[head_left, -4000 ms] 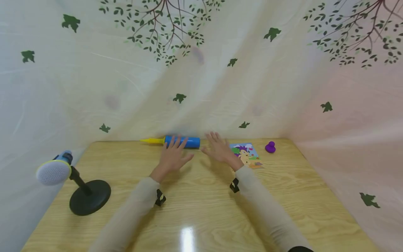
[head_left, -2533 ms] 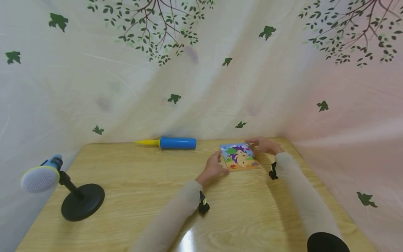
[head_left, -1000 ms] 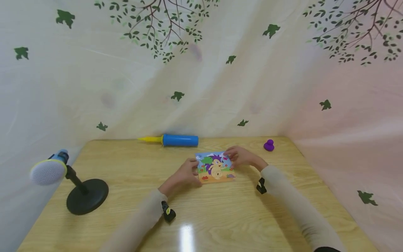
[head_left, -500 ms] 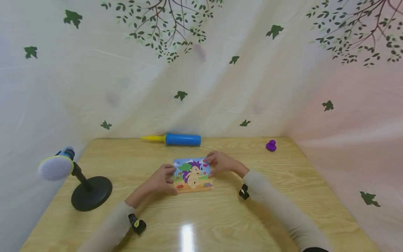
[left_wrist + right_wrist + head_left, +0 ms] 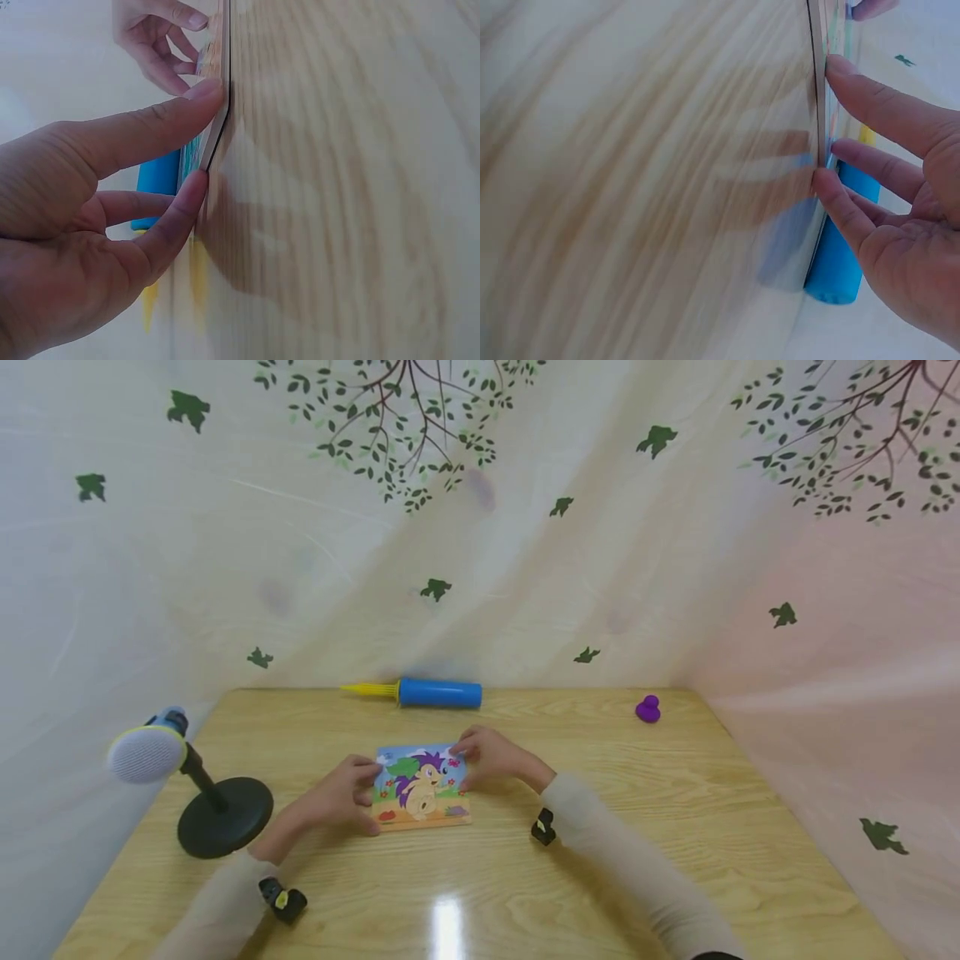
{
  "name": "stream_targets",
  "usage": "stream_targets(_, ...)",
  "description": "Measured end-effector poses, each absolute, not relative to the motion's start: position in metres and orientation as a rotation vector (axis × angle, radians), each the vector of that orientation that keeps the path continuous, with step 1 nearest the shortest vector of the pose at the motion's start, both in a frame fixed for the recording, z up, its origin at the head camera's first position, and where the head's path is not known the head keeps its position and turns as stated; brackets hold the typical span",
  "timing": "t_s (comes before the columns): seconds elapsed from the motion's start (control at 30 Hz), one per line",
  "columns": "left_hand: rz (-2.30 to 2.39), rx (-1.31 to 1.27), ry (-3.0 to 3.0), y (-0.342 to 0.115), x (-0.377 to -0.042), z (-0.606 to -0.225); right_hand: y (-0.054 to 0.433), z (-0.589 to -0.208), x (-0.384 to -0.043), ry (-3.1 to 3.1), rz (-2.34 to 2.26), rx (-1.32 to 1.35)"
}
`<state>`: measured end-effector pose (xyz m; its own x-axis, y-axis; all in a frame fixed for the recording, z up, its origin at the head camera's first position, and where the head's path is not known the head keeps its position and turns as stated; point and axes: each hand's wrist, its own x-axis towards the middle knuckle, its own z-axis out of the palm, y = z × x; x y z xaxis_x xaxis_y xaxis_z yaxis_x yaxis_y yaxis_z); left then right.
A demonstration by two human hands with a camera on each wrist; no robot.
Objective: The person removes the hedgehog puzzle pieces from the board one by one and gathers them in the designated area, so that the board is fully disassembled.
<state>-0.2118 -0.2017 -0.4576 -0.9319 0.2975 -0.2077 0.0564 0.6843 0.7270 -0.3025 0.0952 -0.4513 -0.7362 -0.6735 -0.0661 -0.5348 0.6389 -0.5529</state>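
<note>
A thin rectangular picture board point(image 5: 420, 792) with a purple-haired cartoon hedgehog lies face up at mid-table, left of centre in the head view. My left hand point(image 5: 339, 793) holds its left edge; in the left wrist view the thumb and a finger point(image 5: 187, 196) press against the rim of the board point(image 5: 217, 52). At the upper right corner my right hand point(image 5: 491, 757) grips the board. Thumb and fingertips of the right hand point(image 5: 900, 195) touch the board's edge point(image 5: 822, 112) in the right wrist view. Whether the board is slightly raised, I cannot tell.
A blue hand pump point(image 5: 440, 693) with a yellow nozzle lies along the back edge. A small purple knobbed object point(image 5: 648, 709) sits at the back right. On the left, a black round-based stand point(image 5: 225, 820) bears a blue device with a white mesh head point(image 5: 147, 755). A printed curtain point(image 5: 480, 568) hangs behind.
Both hands first hovered near the pump, then took the board's sides at the back right. The board has travelled left and nearer with them, uncovering the purple object.
</note>
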Motion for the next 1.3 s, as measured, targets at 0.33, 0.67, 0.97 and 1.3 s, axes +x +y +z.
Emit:
stream_targets(0.33, 1.068, 0.288, 2.587, -0.211, -0.22, -0.457, 0.082, -0.452, -0.302, 2.581, -0.792, -0.873)
stream_targets(0.67, 0.903, 0.477, 2.689, -0.206, -0.232, -0.456, 0.08, -0.45, -0.303, 2.582, -0.792, -0.841)
stream_targets(0.97, 0.879, 0.533, 2.633, -0.208, -0.232, -0.454, 0.064, -0.453, -0.301, 2.567, -0.89, -0.898)
stream_targets(1.3, 0.855, 0.577, 2.625, -0.208, -0.233, -0.446, 0.058, -0.449, -0.305, 2.602, -0.847, -0.851)
